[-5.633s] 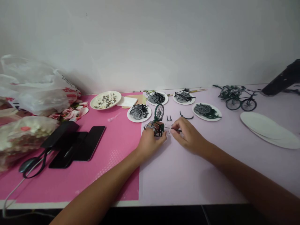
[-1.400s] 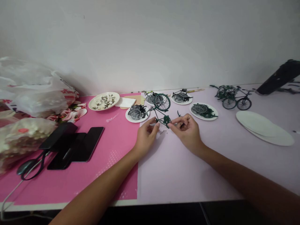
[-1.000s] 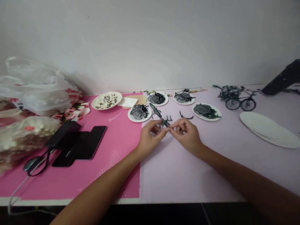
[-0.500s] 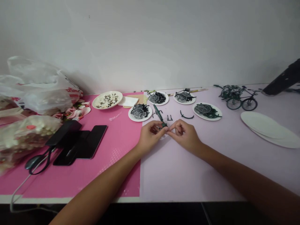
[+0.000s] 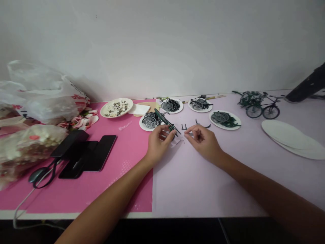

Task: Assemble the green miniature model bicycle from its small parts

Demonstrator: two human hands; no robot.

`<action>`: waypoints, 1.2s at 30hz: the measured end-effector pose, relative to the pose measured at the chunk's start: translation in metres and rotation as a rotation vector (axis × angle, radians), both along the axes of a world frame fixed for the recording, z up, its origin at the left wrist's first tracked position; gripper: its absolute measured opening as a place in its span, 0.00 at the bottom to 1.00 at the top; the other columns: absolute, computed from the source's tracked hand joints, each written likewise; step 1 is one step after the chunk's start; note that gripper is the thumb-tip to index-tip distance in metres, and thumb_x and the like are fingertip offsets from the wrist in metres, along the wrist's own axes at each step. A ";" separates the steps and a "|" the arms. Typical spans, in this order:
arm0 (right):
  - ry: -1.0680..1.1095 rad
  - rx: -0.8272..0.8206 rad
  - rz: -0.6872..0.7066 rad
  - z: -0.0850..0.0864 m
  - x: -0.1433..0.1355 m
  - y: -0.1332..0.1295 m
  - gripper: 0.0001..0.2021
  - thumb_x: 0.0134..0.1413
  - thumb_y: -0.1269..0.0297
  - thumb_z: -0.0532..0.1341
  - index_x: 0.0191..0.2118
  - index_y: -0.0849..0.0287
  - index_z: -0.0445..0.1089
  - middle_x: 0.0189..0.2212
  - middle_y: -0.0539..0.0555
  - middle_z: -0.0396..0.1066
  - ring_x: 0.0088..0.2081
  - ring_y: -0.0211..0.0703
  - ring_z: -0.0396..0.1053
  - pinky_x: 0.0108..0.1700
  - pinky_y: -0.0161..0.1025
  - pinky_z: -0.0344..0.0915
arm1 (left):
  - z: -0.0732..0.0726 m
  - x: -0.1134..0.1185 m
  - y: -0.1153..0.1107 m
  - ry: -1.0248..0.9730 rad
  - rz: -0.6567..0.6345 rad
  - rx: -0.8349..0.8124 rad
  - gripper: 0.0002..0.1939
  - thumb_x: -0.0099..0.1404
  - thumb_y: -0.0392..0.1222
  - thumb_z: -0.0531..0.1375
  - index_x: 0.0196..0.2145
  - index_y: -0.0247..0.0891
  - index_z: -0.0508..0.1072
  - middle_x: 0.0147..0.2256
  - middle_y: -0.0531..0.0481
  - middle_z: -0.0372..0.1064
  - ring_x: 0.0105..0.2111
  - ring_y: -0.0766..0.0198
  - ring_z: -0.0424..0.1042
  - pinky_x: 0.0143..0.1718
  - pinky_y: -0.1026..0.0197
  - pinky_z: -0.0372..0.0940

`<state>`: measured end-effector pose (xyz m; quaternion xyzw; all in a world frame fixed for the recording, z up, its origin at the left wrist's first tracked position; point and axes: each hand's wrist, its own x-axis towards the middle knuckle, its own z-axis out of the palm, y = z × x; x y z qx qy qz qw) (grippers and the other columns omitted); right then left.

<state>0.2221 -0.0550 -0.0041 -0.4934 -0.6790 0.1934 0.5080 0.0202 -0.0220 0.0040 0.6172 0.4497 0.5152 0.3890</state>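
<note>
My left hand [image 5: 158,146] is closed around a partly built green toy bicycle [image 5: 165,118], which slants up and to the left out of the fingers. My right hand [image 5: 207,141] is a short way to the right, thumb and forefinger brought together in a pinch. Whatever sits between those fingertips is too small to make out. Just beyond the hands lie a small dark U-shaped part [image 5: 184,127] and a curved dark strip [image 5: 206,126]. Tiny dark bits rest on the table between the hands.
Several white plates hold bicycle parts, among them one at right [image 5: 224,128]. Assembled toy bicycles [image 5: 262,108] stand farther right, behind stacked white plates [image 5: 286,135]. At left are a bowl [image 5: 106,114], phones [image 5: 103,154], a black box [image 5: 69,144] and plastic bags [image 5: 45,98].
My hands have come apart, the right one moving right. The bicycle in my left hand has tilted farther left, with thin dark rods now showing beside it.
</note>
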 end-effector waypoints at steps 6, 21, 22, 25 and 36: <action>-0.156 0.036 -0.127 0.002 0.034 0.019 0.06 0.65 0.65 0.59 0.44 0.53 0.74 0.48 0.57 0.79 0.22 0.39 0.58 0.28 0.43 0.61 | -0.003 -0.008 0.012 -0.009 0.048 0.023 0.22 0.64 0.54 0.69 0.48 0.37 0.76 0.41 0.44 0.77 0.34 0.62 0.75 0.34 0.62 0.69; -0.541 -0.062 -0.165 0.003 0.070 0.034 0.12 0.66 0.70 0.59 0.44 0.50 0.80 0.49 0.55 0.78 0.43 0.53 0.76 0.36 0.44 0.64 | -0.003 -0.005 0.004 0.004 0.051 -0.027 0.20 0.63 0.52 0.70 0.45 0.37 0.74 0.43 0.42 0.79 0.33 0.60 0.77 0.31 0.61 0.69; -0.553 -0.064 -0.182 0.004 0.075 0.035 0.11 0.65 0.70 0.59 0.43 0.50 0.80 0.48 0.56 0.79 0.42 0.52 0.76 0.35 0.43 0.63 | -0.003 -0.005 0.004 0.000 0.051 -0.024 0.19 0.63 0.52 0.70 0.44 0.37 0.74 0.43 0.42 0.79 0.33 0.60 0.77 0.31 0.61 0.69; -0.592 -0.115 -0.160 0.006 0.089 0.040 0.09 0.61 0.70 0.63 0.40 0.51 0.81 0.43 0.56 0.80 0.38 0.51 0.75 0.34 0.43 0.61 | -0.003 -0.005 0.004 0.018 0.054 -0.012 0.18 0.63 0.51 0.70 0.44 0.37 0.75 0.42 0.43 0.79 0.32 0.62 0.76 0.32 0.61 0.69; -0.727 -0.410 0.006 0.016 0.087 0.038 0.07 0.56 0.66 0.64 0.35 0.52 0.82 0.39 0.54 0.80 0.42 0.52 0.75 0.42 0.43 0.65 | -0.002 -0.005 0.001 0.173 0.048 0.087 0.12 0.64 0.47 0.68 0.42 0.39 0.76 0.31 0.52 0.74 0.28 0.65 0.71 0.32 0.62 0.67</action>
